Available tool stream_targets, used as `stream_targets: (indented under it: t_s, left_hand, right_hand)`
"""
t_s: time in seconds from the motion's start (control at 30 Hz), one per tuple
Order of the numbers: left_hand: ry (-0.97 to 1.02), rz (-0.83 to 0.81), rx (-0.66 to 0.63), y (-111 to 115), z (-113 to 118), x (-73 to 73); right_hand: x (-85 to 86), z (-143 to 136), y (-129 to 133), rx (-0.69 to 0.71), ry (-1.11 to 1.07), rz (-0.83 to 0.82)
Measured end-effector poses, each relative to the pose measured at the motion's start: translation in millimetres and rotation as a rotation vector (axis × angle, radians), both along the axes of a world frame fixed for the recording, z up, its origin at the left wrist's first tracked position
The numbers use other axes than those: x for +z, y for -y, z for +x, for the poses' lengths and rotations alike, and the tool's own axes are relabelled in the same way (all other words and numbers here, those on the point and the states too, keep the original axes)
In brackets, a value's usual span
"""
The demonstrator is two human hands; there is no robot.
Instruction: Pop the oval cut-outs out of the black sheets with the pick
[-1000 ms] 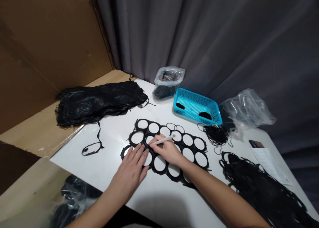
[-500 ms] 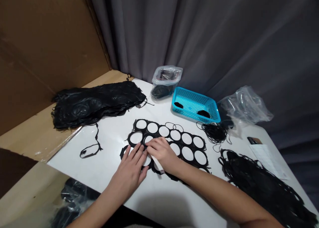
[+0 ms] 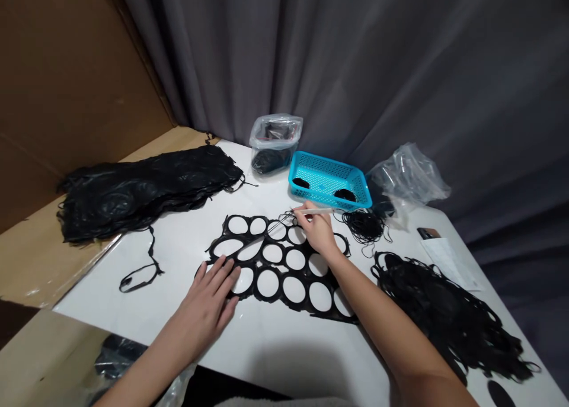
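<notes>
Landmark is the blue basket (image 3: 329,165), far side of the white table (image 3: 100,285), two black bundles (image 3: 345,195) inside it. Black sheet with round holes (image 3: 281,287) lies flat on the tabletop, on the near side of the basket and running out to its left; a few holes are covered by hands. Left hand (image 3: 211,297) is well to the near-left of the basket, palm down, fingers straight and slightly spread, pressing on the sheet's left end, gripping nothing that I can see. Right hand (image 3: 317,232) is just on the near side of the basket, thumb and fingers closed in a pinch on a thin white tool (image 3: 323,210), remaining fingers curled; wrist over the sheet. A thin black strand (image 3: 281,220) runs from the sheet up to the tool tip, near-left of the basket; can't tell if the fingers also hold it. Clear bag with black contents (image 3: 272,161) stands just left of the basket. Crumpled clear bag (image 3: 413,176) sits right of it. Tangle of black rings (image 3: 365,226) is just near-right. Further near-right: phone (image 3: 429,233), paper (image 3: 448,262), big pile of black scrap (image 3: 448,312). Stack of black sheets (image 3: 146,191) is well left of the basket.
</notes>
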State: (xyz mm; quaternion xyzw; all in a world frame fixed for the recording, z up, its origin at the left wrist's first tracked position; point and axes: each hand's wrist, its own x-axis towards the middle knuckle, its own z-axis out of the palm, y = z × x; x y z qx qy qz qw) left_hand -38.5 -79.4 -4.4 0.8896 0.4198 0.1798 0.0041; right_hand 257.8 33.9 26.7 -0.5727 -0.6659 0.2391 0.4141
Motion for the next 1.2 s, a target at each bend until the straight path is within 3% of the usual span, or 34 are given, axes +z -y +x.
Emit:
stream_targets:
  t_s: [0.1,0.23,0.3,0.4,0.53,0.7,0.8,0.9,1.07,1.2]
  left_hand:
    - [0.023,-0.029,0.041,-5.3,9.7,9.9]
    - [0.062,-0.056,0.063,-17.9,35.0,23.1]
    - [0.077,-0.05,0.031,-24.3,46.1,21.4]
    - [0.053,-0.041,-0.007,-31.1,53.6,7.4]
    - [-0.014,-0.031,-0.035,-33.5,50.3,-10.9]
    - [-0.036,-0.025,-0.05,-32.5,42.2,-10.9]
    - [-0.02,-0.027,-0.056,-32.9,37.6,-6.3]
    - [0.008,-0.004,-0.085,-31.4,37.1,-1.4]
    - [0.011,0.021,-0.158,-18.9,47.0,0.9]
    - [0.019,-0.003,-0.112,-9.6,52.9,-3.4]
  right_hand:
    - [3.9,-8.8,0.4,0.13,-0.047,-0.151]
    - [12.2,-32.6,0.4,0.274,-0.043,-0.203]
    - [14.7,-45.3,-1.5,0.329,-0.089,-0.244]
    - [16.0,-62.8,-12.8,0.372,-0.255,-0.362]
    - [20.7,-75.9,-42.6,0.321,-0.517,-0.399]
    - [33.1,-55.4,-65.6,0.092,-0.636,-0.21]
    - [32.3,-31.6,-48.8,0.076,-0.583,-0.206]
    - [23.9,-16.6,-9.7,0.159,-0.481,-0.271]
    - [7.0,-19.2,55.0,0.342,-0.232,-0.372]
    - [-1.8,-26.3,73.0,0.35,-0.158,-0.327]
